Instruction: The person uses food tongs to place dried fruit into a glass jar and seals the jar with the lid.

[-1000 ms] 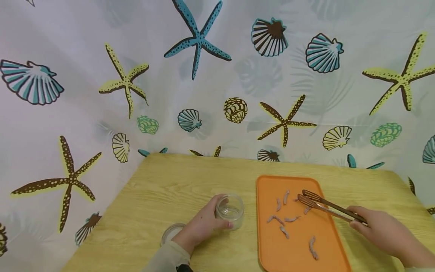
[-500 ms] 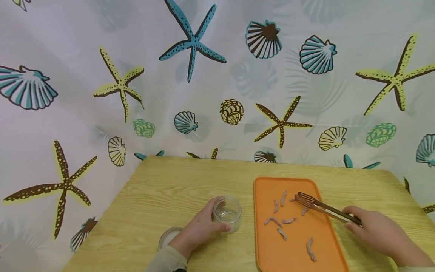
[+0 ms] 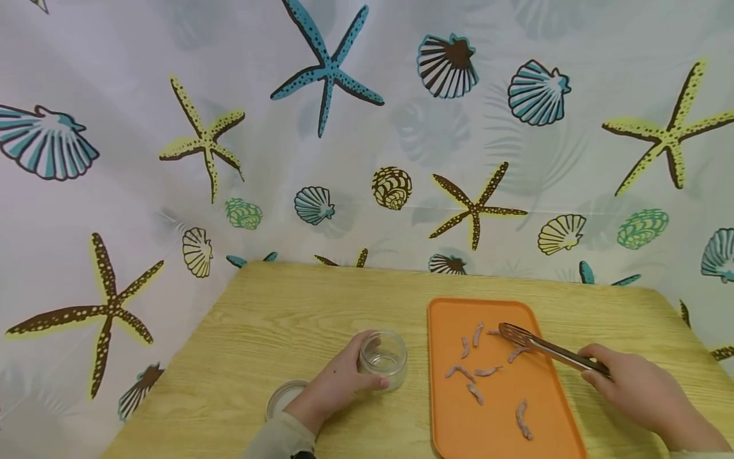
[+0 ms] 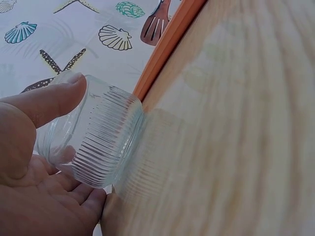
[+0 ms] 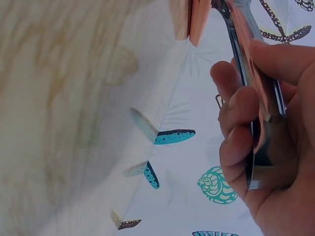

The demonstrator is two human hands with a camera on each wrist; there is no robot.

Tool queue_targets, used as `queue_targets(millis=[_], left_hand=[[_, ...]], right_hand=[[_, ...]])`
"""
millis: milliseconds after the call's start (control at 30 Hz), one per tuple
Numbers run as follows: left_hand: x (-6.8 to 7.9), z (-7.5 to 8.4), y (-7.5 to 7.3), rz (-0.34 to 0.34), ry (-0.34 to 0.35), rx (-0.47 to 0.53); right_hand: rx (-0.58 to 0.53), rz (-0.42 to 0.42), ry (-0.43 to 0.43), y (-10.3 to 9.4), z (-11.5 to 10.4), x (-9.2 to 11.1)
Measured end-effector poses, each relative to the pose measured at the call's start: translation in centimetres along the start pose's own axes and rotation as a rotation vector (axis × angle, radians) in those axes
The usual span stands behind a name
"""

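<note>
My left hand (image 3: pixel 338 384) is curled round a clear glass jar (image 3: pixel 385 364), which stands upright on the table without a lid. Ribbed glass shows on the jar's wall in the left wrist view, between thumb and fingers. My right hand (image 3: pixel 639 386) grips metal tongs (image 3: pixel 568 354), its fingers wrapped round their arms in the right wrist view. The slotted brownish tong heads are pressed close together over the upper right of an orange tray (image 3: pixel 487 437). Beside them lie small grey-pink twisted strips (image 3: pixel 518 352). Whether a strip sits between the heads I cannot tell.
Several more strips (image 3: pixel 523 421) are scattered over the tray. A round lid (image 3: pixel 282 396) lies on the wood-grain table (image 3: pixel 298 306), partly behind my left forearm. A curtain (image 3: pixel 367 159) printed with starfish and shells hangs along the table's back and sides.
The tong heads, spread apart a second ago, have come together above the tray. The strip beside them has shifted slightly. My left hand keeps holding the jar in place.
</note>
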State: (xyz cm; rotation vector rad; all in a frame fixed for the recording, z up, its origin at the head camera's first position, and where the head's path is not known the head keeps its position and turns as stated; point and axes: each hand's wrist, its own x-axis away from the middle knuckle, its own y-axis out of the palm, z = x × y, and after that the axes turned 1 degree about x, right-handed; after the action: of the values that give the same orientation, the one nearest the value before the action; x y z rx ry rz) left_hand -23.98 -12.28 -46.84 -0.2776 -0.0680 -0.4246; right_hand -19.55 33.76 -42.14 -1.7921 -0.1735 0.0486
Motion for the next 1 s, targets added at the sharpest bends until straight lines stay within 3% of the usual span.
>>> queue_targets(millis=[633,1000], left_hand=[[0.2,0.1,0.0,0.005,0.004,0.0],[-0.1,-0.3,0.0,0.006,0.01,-0.015]], right_hand=[[-0.034,0.046,-0.054,-0.1,-2.1,0.5],[-0.054,0.066,-0.093,-0.9,-4.8,0.7]])
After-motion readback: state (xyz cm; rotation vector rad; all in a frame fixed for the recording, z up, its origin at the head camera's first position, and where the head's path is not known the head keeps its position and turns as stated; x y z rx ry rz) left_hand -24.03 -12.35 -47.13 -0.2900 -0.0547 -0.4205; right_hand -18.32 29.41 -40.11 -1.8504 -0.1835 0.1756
